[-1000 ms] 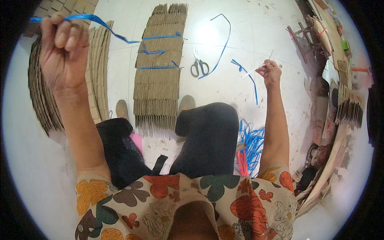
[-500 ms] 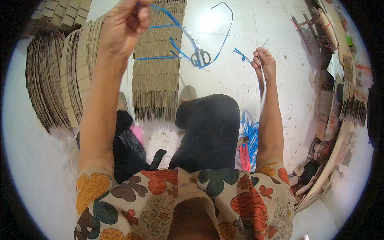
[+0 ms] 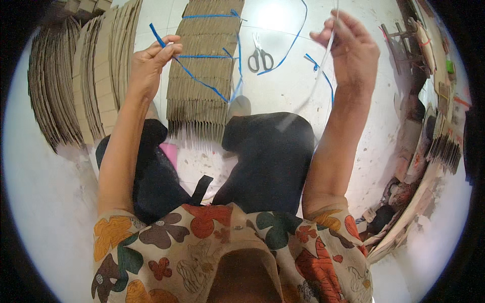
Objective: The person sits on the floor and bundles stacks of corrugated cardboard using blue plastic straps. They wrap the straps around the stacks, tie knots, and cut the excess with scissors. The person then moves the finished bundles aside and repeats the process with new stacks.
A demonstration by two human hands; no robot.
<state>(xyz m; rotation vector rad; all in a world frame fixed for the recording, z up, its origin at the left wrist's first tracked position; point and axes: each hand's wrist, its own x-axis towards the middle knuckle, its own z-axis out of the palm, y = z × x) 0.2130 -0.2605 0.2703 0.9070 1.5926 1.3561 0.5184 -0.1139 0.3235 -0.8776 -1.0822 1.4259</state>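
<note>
My left hand point(image 3: 154, 63) is closed in a pinch on a thin blue strap point(image 3: 202, 83). One end sticks up past the fingers, and the rest slants down across the cardboard stack. That long row of flat brown cardboard pieces point(image 3: 199, 96) lies on the floor between my feet, with blue straps across it at two places. Out to the right, my right hand point(image 3: 353, 53) grips a narrow white strip point(image 3: 323, 65), whose lower end is smeared by motion over my thigh. Black-handled scissors point(image 3: 260, 58) lie on the floor just right of the stack.
More cardboard stacks point(image 3: 53, 86) stand at the left. A loose blue strap point(image 3: 295, 38) lies beyond the scissors, and a knotted one point(image 3: 323, 73) lies near my right forearm. Wooden furniture point(image 3: 401, 45) and further cardboard point(image 3: 444, 151) line the right side.
My left hand has come down nearer to me with the blue strap. My right hand has moved up and away, and the white strip has swung left.
</note>
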